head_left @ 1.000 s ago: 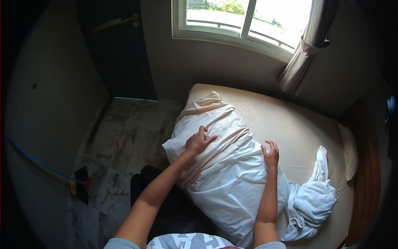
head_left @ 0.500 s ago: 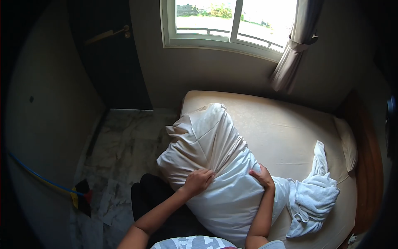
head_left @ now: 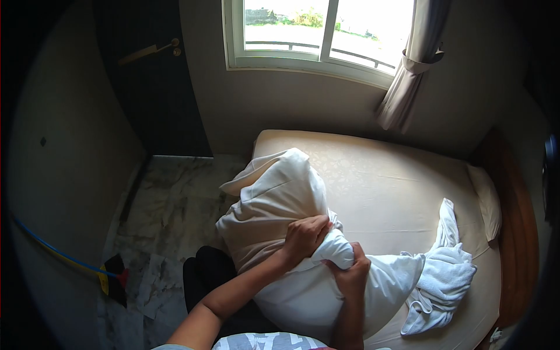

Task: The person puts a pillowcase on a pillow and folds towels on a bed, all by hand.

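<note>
A beige pillowcase (head_left: 271, 204) covers the far part of a white pillow (head_left: 303, 297), which lies across the near edge of the bed and my lap. My left hand (head_left: 306, 238) is closed on the gathered beige cloth where it meets the white. Just to its right, my right hand (head_left: 353, 271) grips a bunched corner of the white pillow, thumb on the near side. The two hands are close together but apart. The pillow's lower right part reaches to a crumpled white towel (head_left: 446, 280).
The bed (head_left: 385, 181) has a beige sheet, a small beige pillow (head_left: 485, 201) and a wooden headboard (head_left: 516, 233). A window (head_left: 318, 61) with a tied curtain (head_left: 411, 70) is behind. A dark door (head_left: 157, 87) and a blue pole (head_left: 58, 251) are at left.
My left hand has moved right and up, pulling the beige cloth. My right hand has moved slightly left and down and bunched the white pillow. The beige end has folded over.
</note>
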{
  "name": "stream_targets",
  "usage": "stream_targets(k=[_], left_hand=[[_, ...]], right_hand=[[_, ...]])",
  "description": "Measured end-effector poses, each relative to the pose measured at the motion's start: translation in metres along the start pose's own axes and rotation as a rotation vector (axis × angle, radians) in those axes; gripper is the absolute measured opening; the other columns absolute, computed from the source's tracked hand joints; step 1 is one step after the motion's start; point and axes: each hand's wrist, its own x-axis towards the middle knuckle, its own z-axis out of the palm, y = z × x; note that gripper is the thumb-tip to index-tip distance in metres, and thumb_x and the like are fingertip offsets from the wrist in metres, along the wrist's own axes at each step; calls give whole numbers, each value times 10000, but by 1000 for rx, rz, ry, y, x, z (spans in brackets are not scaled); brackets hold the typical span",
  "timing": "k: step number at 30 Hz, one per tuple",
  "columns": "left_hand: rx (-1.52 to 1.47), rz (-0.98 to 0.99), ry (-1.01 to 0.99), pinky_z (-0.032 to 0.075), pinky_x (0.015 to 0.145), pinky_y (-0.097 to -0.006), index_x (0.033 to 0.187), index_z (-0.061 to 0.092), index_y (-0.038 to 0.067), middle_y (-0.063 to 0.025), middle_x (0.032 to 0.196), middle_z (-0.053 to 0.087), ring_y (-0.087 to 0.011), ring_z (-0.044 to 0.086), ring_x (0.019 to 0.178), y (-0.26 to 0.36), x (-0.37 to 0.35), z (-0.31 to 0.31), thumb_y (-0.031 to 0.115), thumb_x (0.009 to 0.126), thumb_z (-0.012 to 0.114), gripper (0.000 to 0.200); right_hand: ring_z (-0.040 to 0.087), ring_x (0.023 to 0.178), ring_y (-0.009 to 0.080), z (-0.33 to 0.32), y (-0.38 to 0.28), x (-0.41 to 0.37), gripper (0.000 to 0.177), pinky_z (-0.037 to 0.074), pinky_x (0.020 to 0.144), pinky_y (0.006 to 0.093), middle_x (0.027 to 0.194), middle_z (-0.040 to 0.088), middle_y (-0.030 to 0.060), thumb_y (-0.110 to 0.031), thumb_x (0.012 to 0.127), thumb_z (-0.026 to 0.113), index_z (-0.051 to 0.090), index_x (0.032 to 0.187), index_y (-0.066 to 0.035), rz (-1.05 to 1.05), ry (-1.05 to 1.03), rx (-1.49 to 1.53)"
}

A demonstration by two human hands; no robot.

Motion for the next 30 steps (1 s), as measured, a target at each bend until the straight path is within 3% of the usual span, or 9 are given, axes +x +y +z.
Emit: stream_targets(k=[6, 9, 13, 15, 19, 21, 24, 26, 30], left_hand=[[-528, 369, 213, 337, 486, -362, 734, 503, -2, -116, 610, 406, -294, 415, 514, 46, 41, -34, 132, 862, 475, 187], [-522, 299, 312, 354, 505, -359, 761, 505, -16, -121, 633, 437, -297, 439, 532, 46, 44, -37, 168, 878, 468, 221], [-389, -152, -41, 423, 528, -311, 861, 564, 25, -89, 654, 514, -209, 519, 528, 21, 31, -54, 241, 881, 564, 217], [50, -169, -56, 446, 522, -323, 906, 573, 55, -70, 637, 521, -191, 532, 502, -18, 10, -46, 265, 850, 620, 222], [153, -402, -22, 469, 641, -386, 1007, 517, 73, -77, 783, 562, -269, 590, 717, -54, -21, -28, 421, 813, 628, 413], [417, -390, -164, 466, 734, -437, 1070, 493, 41, -128, 983, 549, -313, 574, 887, -83, -41, -9, 495, 816, 564, 525], [372, -531, -222, 465, 714, -440, 988, 529, 64, -146, 883, 581, -311, 590, 856, -99, -51, 3, 349, 862, 527, 312], [181, -569, -310, 463, 695, -440, 929, 542, 79, -148, 813, 590, -307, 597, 832, -88, -47, -3, 271, 871, 510, 203], [96, -229, -384, 461, 650, -427, 850, 509, 81, -118, 755, 584, -294, 595, 771, -55, -69, 17, 282, 860, 531, 202]], right_hand=[[437, 479, 189, -53, -58, 6, 124, 305, 519, 323, 556, 464, 20, -203, 725, 645, 577, 770, -110, -708, 452, -468], [432, 494, 151, -58, -69, 13, 48, 305, 546, 311, 565, 461, -19, -145, 735, 610, 588, 774, -130, -945, 587, -696], [518, 631, 151, -31, -53, 14, 256, 341, 599, 307, 705, 520, -20, -119, 676, 606, 597, 930, -152, -565, 319, -760], [587, 712, 217, -8, -21, 11, 338, 421, 634, 343, 772, 587, 27, -43, 648, 610, 573, 972, -136, -342, 81, -788], [642, 741, 284, 46, 52, -5, 308, 505, 660, 417, 805, 644, 96, -28, 613, 626, 540, 898, -109, -23, -198, -727], [644, 673, 317, 73, 61, -22, 319, 517, 632, 431, 725, 642, 119, -54, 584, 646, 533, 874, -122, -113, -270, -728], [641, 680, 323, 83, 61, -23, 304, 515, 624, 426, 738, 644, 124, -65, 602, 632, 542, 887, -126, -85, -306, -687], [636, 692, 332, 84, 62, -15, 313, 507, 631, 432, 752, 648, 126, -67, 620, 615, 563, 922, -133, -13, -278, -690], [631, 693, 339, 93, 65, -15, 290, 502, 634, 442, 739, 645, 123, -80, 639, 607, 564, 921, -131, -12, -239, -615]])
